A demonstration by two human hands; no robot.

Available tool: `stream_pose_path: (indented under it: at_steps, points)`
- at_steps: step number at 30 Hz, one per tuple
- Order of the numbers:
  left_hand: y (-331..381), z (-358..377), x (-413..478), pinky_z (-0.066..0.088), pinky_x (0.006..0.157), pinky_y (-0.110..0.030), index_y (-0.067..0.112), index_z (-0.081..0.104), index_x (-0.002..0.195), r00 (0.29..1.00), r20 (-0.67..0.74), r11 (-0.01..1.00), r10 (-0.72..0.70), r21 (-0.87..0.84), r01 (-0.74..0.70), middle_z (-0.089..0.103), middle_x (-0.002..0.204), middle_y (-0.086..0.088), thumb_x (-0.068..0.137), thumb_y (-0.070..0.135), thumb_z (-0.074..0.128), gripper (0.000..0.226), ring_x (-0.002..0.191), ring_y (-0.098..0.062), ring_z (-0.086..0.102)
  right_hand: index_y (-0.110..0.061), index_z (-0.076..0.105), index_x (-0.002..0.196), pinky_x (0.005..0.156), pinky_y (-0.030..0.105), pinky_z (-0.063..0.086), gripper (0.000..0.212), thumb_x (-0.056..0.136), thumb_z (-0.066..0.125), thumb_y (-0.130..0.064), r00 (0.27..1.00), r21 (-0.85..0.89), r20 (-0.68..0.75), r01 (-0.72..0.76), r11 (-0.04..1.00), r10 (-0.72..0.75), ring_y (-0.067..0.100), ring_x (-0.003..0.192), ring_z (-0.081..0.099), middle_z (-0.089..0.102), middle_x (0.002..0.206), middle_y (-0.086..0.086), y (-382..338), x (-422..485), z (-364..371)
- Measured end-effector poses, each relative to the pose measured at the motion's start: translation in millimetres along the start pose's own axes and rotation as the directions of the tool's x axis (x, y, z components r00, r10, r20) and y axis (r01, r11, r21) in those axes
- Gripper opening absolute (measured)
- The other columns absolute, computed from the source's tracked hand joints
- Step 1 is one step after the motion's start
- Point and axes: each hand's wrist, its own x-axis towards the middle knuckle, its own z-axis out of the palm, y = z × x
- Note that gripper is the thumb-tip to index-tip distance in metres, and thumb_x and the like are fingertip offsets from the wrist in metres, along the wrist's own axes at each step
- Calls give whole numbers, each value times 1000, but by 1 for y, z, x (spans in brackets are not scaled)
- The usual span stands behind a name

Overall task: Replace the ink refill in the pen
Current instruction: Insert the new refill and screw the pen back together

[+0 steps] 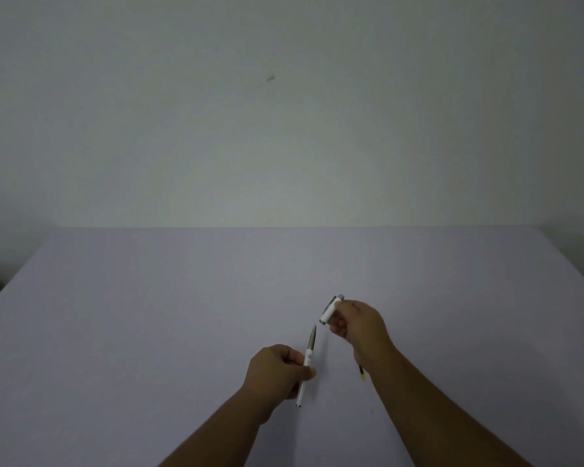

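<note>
My left hand grips a white pen body near its middle; the grey tapered tip end points up and away from me. My right hand holds the white pen cap, which has a grey clip and end, just above and to the right of the pen's tip, apart from it. A thin dark refill with a yellow end lies on the table, partly hidden under my right forearm.
A pale lilac table spreads out in front of me and meets a plain white wall at the back. Its left and right edges fall off into shadow.
</note>
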Motion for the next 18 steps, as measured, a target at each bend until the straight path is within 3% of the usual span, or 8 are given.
stream_pose_path:
  at_steps: [3, 10, 18]
  points:
    - [1, 2, -4, 52, 51, -20, 12, 67, 72, 1000, 14, 1000, 8, 6, -8, 65, 67, -4, 71, 9, 79, 13, 58, -14, 60, -5, 65, 80, 54, 22, 52, 17, 91, 54, -11, 999, 22, 49, -4, 1000, 3, 16, 62, 63, 67, 75, 12, -8, -5, 1]
    - [2, 3, -12, 52, 53, -20, 9, 68, 77, 999, 15, 999, 31, -22, -31, 64, 64, -3, 71, 10, 79, 12, 55, -13, 58, -5, 66, 77, 58, 24, 55, 18, 90, 54, -9, 974, -134, 226, 2, 991, 29, 15, 60, 62, 68, 71, 9, -3, -26, -1]
    - [-1, 6, -16, 53, 54, -23, 8, 68, 79, 999, 36, 996, 31, -83, -28, 62, 64, -3, 77, 8, 74, 7, 55, -14, 57, -2, 67, 84, 60, 23, 55, 18, 90, 55, -12, 949, -229, 314, 47, 972, 28, 15, 62, 64, 70, 74, 10, 0, -30, -4]
